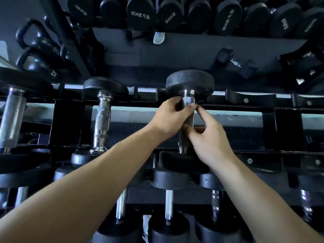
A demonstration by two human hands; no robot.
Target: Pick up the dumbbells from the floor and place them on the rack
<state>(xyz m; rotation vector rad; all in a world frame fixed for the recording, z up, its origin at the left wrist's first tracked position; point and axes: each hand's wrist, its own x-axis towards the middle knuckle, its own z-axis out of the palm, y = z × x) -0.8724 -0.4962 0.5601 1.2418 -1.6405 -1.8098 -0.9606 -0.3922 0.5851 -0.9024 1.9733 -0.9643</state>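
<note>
dumbbell (189, 82) on rack (252, 99) cradles, both hands around handle

Both hands on one dumbbell (188, 81) now: left hand (171, 118) wrapped round the far end of the handle, right hand (208, 137) pinching it nearer. Its heads sit on the rack (245, 100) rails, another dumbbell (102, 116) racked to the left.
</note>
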